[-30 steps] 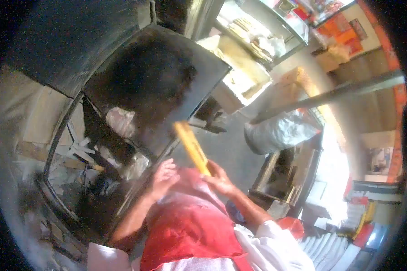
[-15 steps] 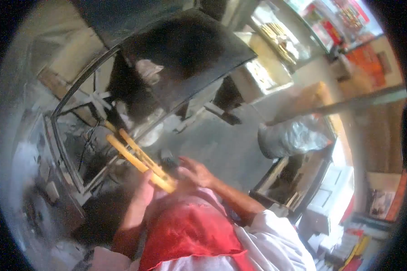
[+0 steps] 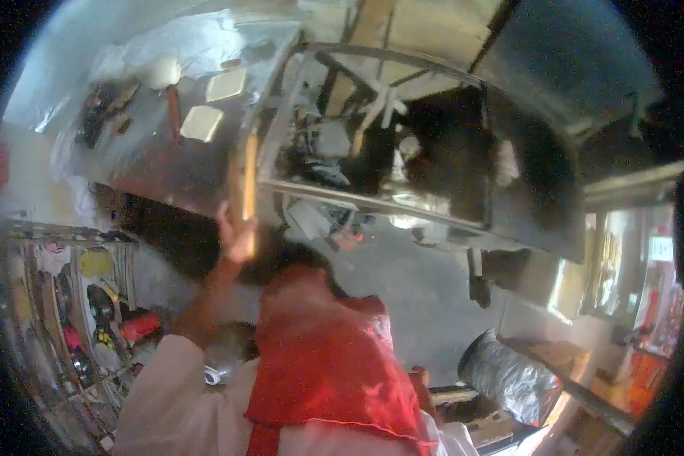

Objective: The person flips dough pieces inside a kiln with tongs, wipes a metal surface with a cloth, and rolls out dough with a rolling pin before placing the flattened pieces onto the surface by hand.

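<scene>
My left hand (image 3: pixel 238 242) is closed around the lower end of a pair of long yellow wooden bars (image 3: pixel 251 178). The bars stand nearly upright in the view, at the edge of a dark worktop (image 3: pixel 148 171). On that top, beyond the hand, lie flat cream-coloured pieces (image 3: pixel 202 123) and a reddish-brown stick (image 3: pixel 173 112). My right hand does not show clearly; only a small brownish patch appears beside the red apron (image 3: pixel 327 365), and I cannot make out fingers there.
A dark-framed opening (image 3: pixel 372 201) with clutter and a crossed light-coloured piece (image 3: pixel 387 105) adjoins the worktop. A silvery plastic bag (image 3: pixel 505 376) lies at lower right. A rack with mixed items (image 3: pixel 95 319) stands at lower left.
The view has swung left, bringing the worktop into sight. My left hand has carried the yellow bars up to its edge. My right hand, near the bars before, has gone from them.
</scene>
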Available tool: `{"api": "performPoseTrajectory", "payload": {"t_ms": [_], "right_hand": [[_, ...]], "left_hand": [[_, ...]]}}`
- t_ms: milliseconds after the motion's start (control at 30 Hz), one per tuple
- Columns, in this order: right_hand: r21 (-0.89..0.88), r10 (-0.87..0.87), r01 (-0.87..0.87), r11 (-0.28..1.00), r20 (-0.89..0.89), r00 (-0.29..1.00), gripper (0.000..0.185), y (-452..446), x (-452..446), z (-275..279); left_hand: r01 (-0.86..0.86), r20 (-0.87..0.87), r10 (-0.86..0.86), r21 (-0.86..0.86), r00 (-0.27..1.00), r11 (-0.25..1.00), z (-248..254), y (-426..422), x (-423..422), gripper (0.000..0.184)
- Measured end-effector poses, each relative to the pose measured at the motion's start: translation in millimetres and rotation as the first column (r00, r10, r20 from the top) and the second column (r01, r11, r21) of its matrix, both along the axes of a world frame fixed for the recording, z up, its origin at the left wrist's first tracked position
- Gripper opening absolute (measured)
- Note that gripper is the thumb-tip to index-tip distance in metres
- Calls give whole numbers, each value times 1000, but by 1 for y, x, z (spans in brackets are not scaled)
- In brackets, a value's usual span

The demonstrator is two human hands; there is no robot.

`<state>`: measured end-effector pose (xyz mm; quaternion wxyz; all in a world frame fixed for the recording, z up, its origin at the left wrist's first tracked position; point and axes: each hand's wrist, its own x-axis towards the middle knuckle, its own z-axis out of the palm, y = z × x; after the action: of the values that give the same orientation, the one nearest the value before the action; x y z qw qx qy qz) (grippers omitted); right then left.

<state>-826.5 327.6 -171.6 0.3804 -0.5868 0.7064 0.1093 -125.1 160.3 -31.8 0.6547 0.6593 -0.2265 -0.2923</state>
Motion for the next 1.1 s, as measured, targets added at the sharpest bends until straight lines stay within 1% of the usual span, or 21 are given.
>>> {"api": "performPoseTrajectory", "payload": {"t_ms": [67,133,167,200,233,267,333,367,400,500,567,633,700,767,800,833,900,967,1033,1067,1100], "right_hand": [[-75,80,-79,994,23,996,39,-21,40,21],[-107,120,-117,987,27,992,39,-38,84,15],[88,-236,220,972,321,917,40,-49,99,-1],[354,-579,458,815,496,647,41,-62,113,-17],[631,-821,540,557,515,246,43,-77,128,-22],[462,-691,516,721,531,490,42,-97,170,10],[118,-340,319,940,300,891,41,-147,269,96],[116,-333,312,943,301,894,41,-156,282,96],[109,-326,308,945,363,873,41,-159,289,96],[62,-255,251,966,390,885,39,-163,315,123],[10,-179,189,982,377,909,37,-177,347,145],[62,-219,212,975,394,893,36,-189,377,165],[-16,-75,88,996,394,916,35,-200,402,179],[46,-110,100,994,385,917,33,-210,418,150],[-37,3,14,999,424,906,34,-207,413,129],[-34,-8,25,999,426,905,34,-202,414,122],[-132,81,-35,991,365,927,39,-209,423,121],[-136,110,-67,988,333,936,37,-219,444,139],[-123,133,-100,987,302,944,36,-223,471,150],[-171,158,-104,980,343,926,34,-223,484,152],[-216,183,-104,971,385,905,31,-223,497,151]], "left_hand": [[-79,223,102,-110,969,991,-7,5,76,78],[-94,276,102,-41,956,995,-27,16,170,82],[-151,339,141,4,930,989,-22,11,203,81],[-190,451,140,67,881,979,-35,12,260,80],[-236,558,129,123,820,964,-45,12,309,79],[-190,425,132,97,896,977,-11,-1,320,78],[-265,564,119,185,817,946,13,-17,361,79],[-320,674,57,273,737,907,25,-25,370,80],[47,502,-24,-33,864,998,59,-36,355,81],[-89,311,22,201,950,976,96,-64,347,84],[-103,282,33,240,959,965,94,-72,327,84],[51,-155,-23,182,988,982,79,-63,301,87],[144,193,-177,173,965,974,1,-50,291,94],[239,333,-344,318,878,917,38,-54,264,94],[280,527,-412,314,744,907,53,-62,262,93],[290,528,-422,316,737,903,71,-74,263,93],[249,729,-462,389,506,887,106,-111,276,88],[109,802,-467,462,373,880,127,-152,311,93],[-81,897,-229,279,378,957,163,-196,337,80],[-91,897,-225,278,380,956,161,-204,349,80],[-32,853,-133,173,505,984,158,-208,361,72]]}}
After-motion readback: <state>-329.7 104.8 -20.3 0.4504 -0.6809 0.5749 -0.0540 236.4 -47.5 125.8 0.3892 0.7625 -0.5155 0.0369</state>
